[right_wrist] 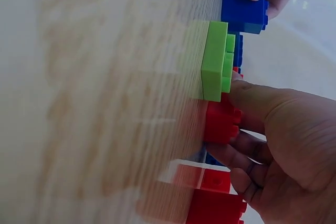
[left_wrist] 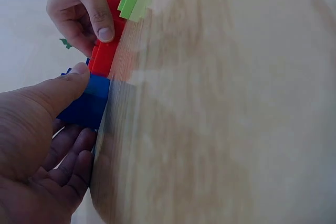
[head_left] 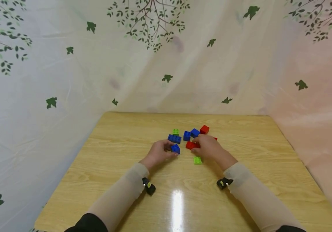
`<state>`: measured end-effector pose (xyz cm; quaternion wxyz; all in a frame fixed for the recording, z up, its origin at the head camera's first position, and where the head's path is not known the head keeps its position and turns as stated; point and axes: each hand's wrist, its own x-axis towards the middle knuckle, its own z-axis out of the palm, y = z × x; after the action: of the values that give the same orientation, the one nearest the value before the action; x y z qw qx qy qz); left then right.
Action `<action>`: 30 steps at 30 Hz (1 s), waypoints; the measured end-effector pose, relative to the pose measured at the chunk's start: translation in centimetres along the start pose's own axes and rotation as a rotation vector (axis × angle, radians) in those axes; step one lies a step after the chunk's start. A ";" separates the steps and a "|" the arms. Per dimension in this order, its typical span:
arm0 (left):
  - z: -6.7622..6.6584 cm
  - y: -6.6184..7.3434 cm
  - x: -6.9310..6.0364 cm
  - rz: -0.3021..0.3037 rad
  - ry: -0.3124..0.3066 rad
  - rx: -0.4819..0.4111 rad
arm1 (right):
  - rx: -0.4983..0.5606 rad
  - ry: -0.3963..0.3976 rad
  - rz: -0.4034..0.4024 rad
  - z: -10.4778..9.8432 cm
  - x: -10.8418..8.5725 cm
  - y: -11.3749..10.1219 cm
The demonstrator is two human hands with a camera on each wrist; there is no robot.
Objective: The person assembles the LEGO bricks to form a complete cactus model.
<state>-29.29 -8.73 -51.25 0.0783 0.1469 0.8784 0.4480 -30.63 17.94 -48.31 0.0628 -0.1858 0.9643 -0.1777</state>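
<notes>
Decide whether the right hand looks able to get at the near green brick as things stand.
Probably yes: the near green brick lies close by the right hand with nothing on top, though it grips a red brick and may need to let go.

Bricks (head_left: 187,135) lie on the table (head_left: 119,138), between and behind left hand (head_left: 157,153) and right hand (head_left: 211,148)

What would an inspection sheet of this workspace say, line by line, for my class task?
Surface: wood-grained table, bright glare on its near part.
Job's things: blue brick, red brick, two light-green bricks, further blue bricks and red bricks.
Clutter: nothing seen.
Hands: left hand holds the blue brick; right hand pinches the red brick.
Cables: nothing seen.
Surroundings: pale backdrop printed with leaves and branches.
</notes>
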 end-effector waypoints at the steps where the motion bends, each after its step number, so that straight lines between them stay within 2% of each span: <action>1: 0.0 0.0 0.0 0.004 0.000 0.001 | -0.002 0.002 -0.001 0.0 0.0 -0.1; 8: -0.1 0.0 -0.1 0.017 -0.002 0.024 | -0.032 0.040 -0.027 0.1 0.0 -0.1; 15: 0.0 0.1 -0.6 0.029 -0.021 -0.017 | -0.055 0.108 -0.047 0.0 -0.5 0.1; 24: 0.2 -0.1 -1.4 0.037 -0.055 -0.011 | 0.041 0.113 -0.026 0.2 -1.9 -0.5; 30: 0.3 0.2 -2.0 0.041 -0.082 0.000 | 0.103 0.142 -0.043 0.0 -3.0 -1.1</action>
<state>-27.26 -9.05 -51.27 0.1049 0.1830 0.8714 0.4430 -27.47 18.11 -47.75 -0.0003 -0.1899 0.9518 -0.2410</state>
